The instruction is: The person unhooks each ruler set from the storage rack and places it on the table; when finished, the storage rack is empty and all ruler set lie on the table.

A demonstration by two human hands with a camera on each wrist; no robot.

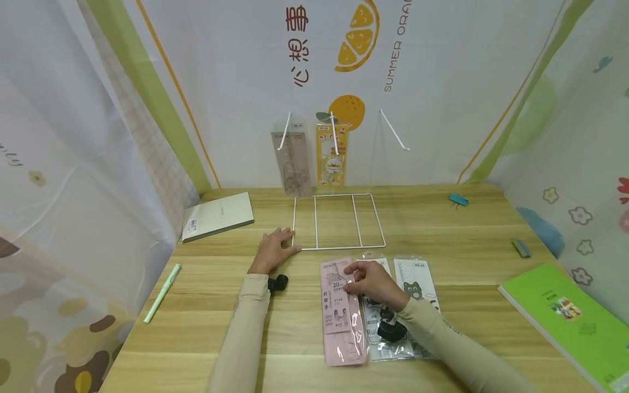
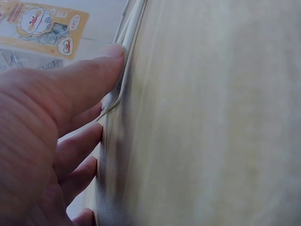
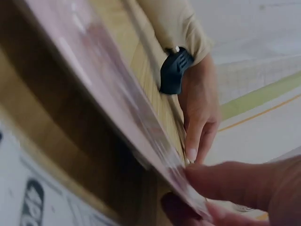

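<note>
Left hand [image 1: 272,252]: I see its fingers spread, touching the rack [image 1: 339,249] at its front-left corner.
Right hand [image 1: 374,284]: pinching the pink pack [image 1: 338,322] near its upper right edge.
Pink pack: before the rack, left of two white packs [image 1: 417,275].
Hooks [image 1: 393,130]: grey pack [image 1: 297,172] left, yellow pack [image 1: 331,164] middle.

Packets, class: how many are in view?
5: brown packet and yellow packet hanging at the back, pink packet in the right hand, two white packets beside it. More may be hidden.
</note>
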